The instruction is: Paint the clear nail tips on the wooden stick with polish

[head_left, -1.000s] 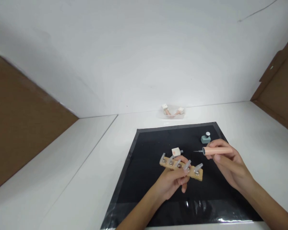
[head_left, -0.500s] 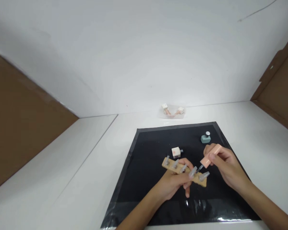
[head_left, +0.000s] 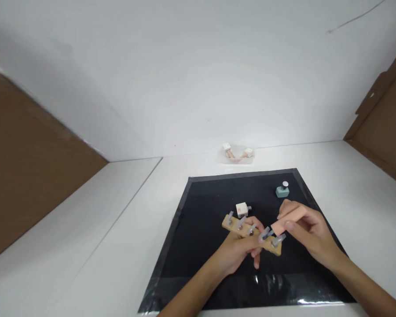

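My left hand point(head_left: 237, 252) holds a wooden strip point(head_left: 232, 225) above the black mat point(head_left: 198, 229); several clear nail tips stand on metal pegs along it. My right hand point(head_left: 305, 231) grips a peach-coloured brush cap point(head_left: 285, 221), with the brush end pointing down-left onto a nail tip point(head_left: 265, 233) near the strip's right end. A small white cube-shaped polish bottle point(head_left: 242, 209) sits on the mat just behind the strip.
A teal bottle with a white cap point(head_left: 283, 189) stands near the mat's far right corner. A clear tray with two small bottles point(head_left: 237, 154) rests against the white back wall. Brown cardboard panels flank the white table on both sides.
My right hand swung the brush from level and left-pointing down onto a nail tip near the strip's right end. My left hand shifted the strip slightly lower and to the right.
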Motion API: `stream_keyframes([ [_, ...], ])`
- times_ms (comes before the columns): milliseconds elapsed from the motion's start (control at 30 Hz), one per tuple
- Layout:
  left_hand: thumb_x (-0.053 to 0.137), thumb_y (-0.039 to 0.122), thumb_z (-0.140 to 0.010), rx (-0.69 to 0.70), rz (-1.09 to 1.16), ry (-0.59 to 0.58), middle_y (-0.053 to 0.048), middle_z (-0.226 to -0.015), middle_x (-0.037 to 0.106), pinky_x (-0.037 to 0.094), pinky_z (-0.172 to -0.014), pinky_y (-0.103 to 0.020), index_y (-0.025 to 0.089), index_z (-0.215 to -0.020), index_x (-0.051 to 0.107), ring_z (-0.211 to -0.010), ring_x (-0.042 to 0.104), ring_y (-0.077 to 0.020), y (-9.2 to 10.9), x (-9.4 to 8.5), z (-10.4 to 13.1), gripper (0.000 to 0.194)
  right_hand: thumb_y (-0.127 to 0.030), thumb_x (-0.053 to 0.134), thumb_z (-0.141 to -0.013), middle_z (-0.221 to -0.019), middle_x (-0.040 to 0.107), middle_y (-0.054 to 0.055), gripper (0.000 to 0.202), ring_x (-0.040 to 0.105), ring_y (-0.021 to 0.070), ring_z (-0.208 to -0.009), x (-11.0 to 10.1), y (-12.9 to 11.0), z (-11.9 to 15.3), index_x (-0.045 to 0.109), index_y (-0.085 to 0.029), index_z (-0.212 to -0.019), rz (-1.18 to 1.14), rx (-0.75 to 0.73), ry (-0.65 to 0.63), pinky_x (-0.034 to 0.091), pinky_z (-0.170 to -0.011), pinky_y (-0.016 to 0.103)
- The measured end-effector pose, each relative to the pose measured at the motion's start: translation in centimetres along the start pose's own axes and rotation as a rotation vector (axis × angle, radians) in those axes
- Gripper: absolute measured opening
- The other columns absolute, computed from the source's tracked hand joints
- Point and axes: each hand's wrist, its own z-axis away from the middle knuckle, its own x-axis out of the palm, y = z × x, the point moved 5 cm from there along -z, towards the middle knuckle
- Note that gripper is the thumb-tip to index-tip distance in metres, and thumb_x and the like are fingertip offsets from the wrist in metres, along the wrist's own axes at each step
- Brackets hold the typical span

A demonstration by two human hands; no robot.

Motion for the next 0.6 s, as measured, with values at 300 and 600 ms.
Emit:
stream_keyframes([
  [300, 0.077, 0.033, -0.055, 0.0, -0.019, -0.003, 0.009, -0.041, 0.041, 0.039, -0.032, -0.014, 0.015, -0.065, 0.051, -0.036, 0.033, -0.0025, -0.17, -0.16, -0.09, 0.033, -0.021, 0.057, -0.086, -0.072, 0.061, 0.001, 0.009, 0.056, 0.015, -0.066, 0.5, -0.42, 0.34, 0.061, -0.022, -0.078, 0.125, -0.135, -0.092, 0.047, -0.056, 0.028],
  [600, 0.079, 0.037, -0.055, 0.009, -0.019, -0.016, 0.009, -0.041, 0.041, 0.04, -0.031, -0.013, 0.015, -0.065, 0.051, -0.036, 0.035, -0.0022, -0.31, -0.22, -0.16, 0.036, -0.018, 0.056, -0.086, -0.069, 0.061, 0.001, 0.01, 0.056, 0.0142, -0.061, 0.05, -0.61, 0.02, 0.062, -0.021, -0.079, 0.185, -0.17, -0.048, 0.046, -0.054, 0.028],
])
